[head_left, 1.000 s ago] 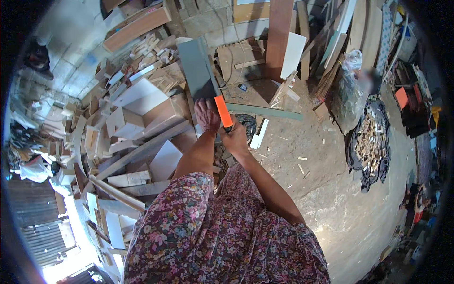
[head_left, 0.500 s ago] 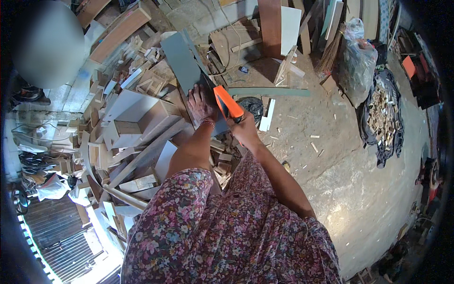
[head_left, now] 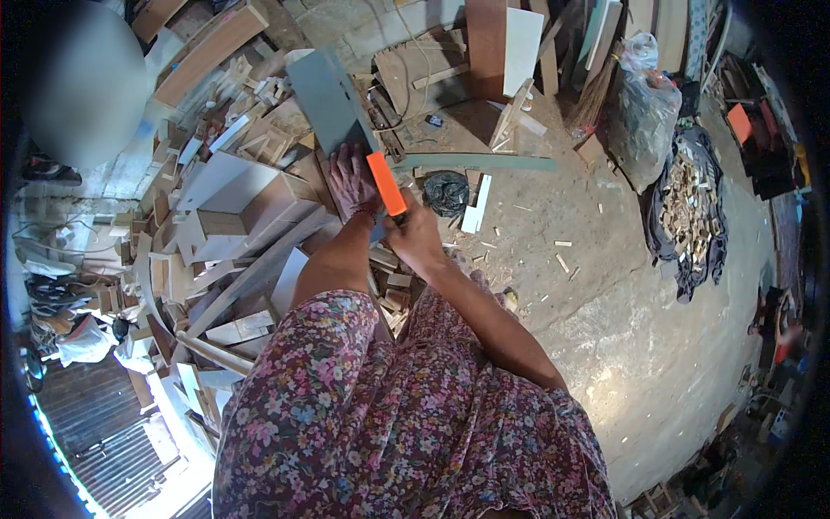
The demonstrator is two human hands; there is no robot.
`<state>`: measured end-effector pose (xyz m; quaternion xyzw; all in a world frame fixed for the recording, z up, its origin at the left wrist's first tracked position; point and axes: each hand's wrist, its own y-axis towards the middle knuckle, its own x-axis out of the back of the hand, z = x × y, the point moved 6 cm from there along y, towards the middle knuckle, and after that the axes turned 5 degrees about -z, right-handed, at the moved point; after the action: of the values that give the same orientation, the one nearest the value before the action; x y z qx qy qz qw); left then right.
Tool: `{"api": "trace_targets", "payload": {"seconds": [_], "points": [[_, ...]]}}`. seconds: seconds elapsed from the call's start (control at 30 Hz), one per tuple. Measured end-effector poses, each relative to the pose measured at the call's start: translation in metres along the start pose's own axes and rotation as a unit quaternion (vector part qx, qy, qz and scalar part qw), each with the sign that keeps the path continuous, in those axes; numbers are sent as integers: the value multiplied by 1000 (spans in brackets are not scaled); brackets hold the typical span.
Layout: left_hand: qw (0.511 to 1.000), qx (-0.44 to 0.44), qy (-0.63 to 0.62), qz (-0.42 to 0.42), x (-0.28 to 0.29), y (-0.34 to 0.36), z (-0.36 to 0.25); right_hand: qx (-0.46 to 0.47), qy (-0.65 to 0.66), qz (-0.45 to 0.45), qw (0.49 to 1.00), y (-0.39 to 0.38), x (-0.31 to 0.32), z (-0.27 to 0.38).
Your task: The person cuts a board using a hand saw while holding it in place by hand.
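Observation:
A long grey-green board [head_left: 328, 95] lies slanted over the wood pile ahead of me. My left hand [head_left: 350, 182] lies on its lower part with fingers spread, pressing against the surface. Just to the right, my right hand [head_left: 415, 233] grips a saw [head_left: 386, 183] with a bright orange handle, held along the board's right edge; its blade is hard to make out. My left forearm passes over a leg clothed in floral fabric [head_left: 303, 389]. A crumpled dark plastic bag [head_left: 446, 194] and a small white wooden piece [head_left: 477, 208] lie on the floor right of the saw.
Offcuts and boxy pieces [head_left: 242, 208] crowd the left. Tall boards [head_left: 488, 48] lean at the back. At the right stand a broom [head_left: 598, 99] and a full plastic bag [head_left: 648, 130], near dark cloth heaped with chips [head_left: 687, 208]. Wood bits litter the concrete floor [head_left: 605, 346].
Since half a second ago my right hand has drawn slightly back toward me relative to my left, and the orange handle has turned. My left hand stays on the board. The view has shifted a little.

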<state>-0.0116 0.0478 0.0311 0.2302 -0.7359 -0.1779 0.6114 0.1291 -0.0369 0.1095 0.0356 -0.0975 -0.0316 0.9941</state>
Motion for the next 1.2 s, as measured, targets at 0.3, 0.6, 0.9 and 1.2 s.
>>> {"api": "trace_targets", "payload": {"seconds": [0.3, 0.6, 0.9, 1.2], "points": [[995, 9, 72, 68, -1, -1, -3, -151, 282, 64, 945, 26, 19, -34], [998, 43, 32, 29, 13, -16, 0, 31, 25, 22, 999, 9, 0, -3], [994, 57, 34, 89, 0, -22, 6, -14, -56, 39, 998, -9, -3, 23], [996, 60, -62, 8, 14, -17, 3, -23, -28, 4, 999, -43, 34, 30]]}}
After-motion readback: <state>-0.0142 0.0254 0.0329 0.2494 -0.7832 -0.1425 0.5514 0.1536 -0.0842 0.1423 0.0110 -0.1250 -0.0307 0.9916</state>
